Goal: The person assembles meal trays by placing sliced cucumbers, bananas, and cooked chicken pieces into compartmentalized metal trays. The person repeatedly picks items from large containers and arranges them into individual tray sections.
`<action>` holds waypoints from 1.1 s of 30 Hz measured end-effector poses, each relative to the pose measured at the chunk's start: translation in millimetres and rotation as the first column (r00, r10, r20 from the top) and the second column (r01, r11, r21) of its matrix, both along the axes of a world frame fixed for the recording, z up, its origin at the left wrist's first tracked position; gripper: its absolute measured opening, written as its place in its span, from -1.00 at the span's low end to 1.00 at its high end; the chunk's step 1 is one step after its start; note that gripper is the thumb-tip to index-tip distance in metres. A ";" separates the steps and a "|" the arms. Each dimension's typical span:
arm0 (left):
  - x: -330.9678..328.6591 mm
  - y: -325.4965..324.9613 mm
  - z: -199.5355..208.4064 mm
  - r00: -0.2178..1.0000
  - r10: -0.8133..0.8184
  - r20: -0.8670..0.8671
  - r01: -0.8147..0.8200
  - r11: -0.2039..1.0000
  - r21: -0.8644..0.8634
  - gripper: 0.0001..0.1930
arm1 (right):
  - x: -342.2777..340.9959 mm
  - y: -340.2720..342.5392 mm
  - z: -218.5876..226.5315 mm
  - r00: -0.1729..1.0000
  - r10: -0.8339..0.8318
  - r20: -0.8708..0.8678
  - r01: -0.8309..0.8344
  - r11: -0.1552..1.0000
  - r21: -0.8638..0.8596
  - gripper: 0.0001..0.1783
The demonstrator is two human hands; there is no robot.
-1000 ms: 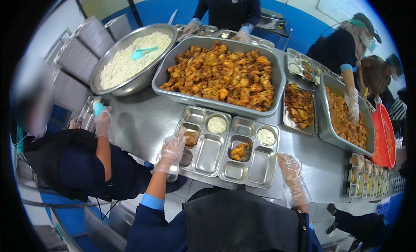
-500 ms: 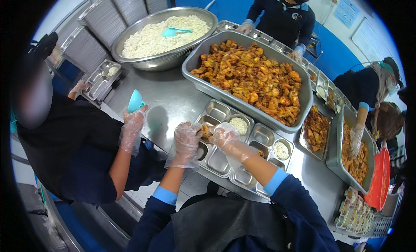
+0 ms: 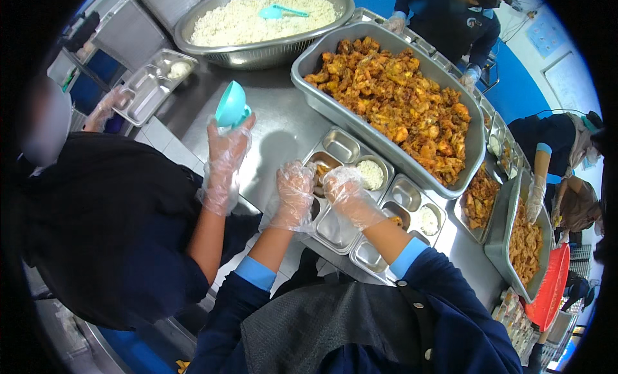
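Both my hands wear clear plastic gloves and meet over a steel compartment tray [image 3: 337, 230]. Between their fingertips is a piece of fried chicken [image 3: 320, 170], low over one compartment. My left hand [image 3: 294, 195] curls its fingers against the piece's left side, at the tray's left edge. From the other side my right hand [image 3: 351, 194] closes on it, beside a mound of rice [image 3: 369, 174] in the round compartment. The gloves hide part of the grip. A second tray [image 3: 368, 254] to the right holds rice and a chicken piece.
A large grey tub [image 3: 300, 78] of fried chicken stands just beyond. Behind it is a metal colander [image 3: 257, 55] of rice with a turquoise scoop [image 3: 271, 12]. On the left, a co-worker's gloved hand [image 3: 225, 161] holds a turquoise scoop [image 3: 232, 105]. Other co-workers stand across the table and at right.
The view has shifted, so the table sits differently in it. The chicken piece is lower in the tray's compartment. The co-worker's scoop hand on the left is nearer the trays.
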State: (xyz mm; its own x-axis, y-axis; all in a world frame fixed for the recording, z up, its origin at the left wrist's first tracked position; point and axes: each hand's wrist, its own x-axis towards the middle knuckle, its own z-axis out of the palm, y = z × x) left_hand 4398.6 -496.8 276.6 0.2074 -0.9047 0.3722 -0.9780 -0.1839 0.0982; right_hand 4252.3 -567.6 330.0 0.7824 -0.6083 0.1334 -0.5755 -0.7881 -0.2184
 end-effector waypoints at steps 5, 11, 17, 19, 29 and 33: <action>9.7 -1.2 3.3 0.992 -0.123 0.038 0.128 0.981 -0.148 -0.73 | -0.6 -0.9 22.0 0.975 -0.098 -0.201 0.101 0.995 0.005 -0.82; 15.0 3.2 22.3 0.948 -0.123 -0.295 0.102 0.991 -0.086 -0.74 | -69.8 19.1 63.7 0.977 -0.210 0.046 0.137 0.771 0.622 -0.49; 64.6 -5.6 -31.5 0.825 -0.231 -0.516 0.160 0.971 -0.179 -0.55 | -194.1 73.1 57.5 0.816 -0.571 0.093 0.567 0.821 0.069 -0.44; 75.2 -3.7 -53.7 0.871 -0.273 -0.408 0.225 0.961 -0.163 -0.56 | -225.6 96.4 40.6 0.649 -0.746 0.152 0.743 0.664 0.086 -0.20; -1.0 -7.6 38.5 0.988 -0.151 -0.041 0.143 0.975 -0.168 -0.54 | -289.0 117.5 36.9 0.631 -0.732 0.259 0.772 0.627 -0.109 -0.22; 9.3 -11.0 49.1 0.947 0.257 -0.193 -0.239 0.964 0.113 -0.53 | -266.7 51.1 98.7 0.805 -0.452 0.385 0.508 0.860 -0.052 -0.63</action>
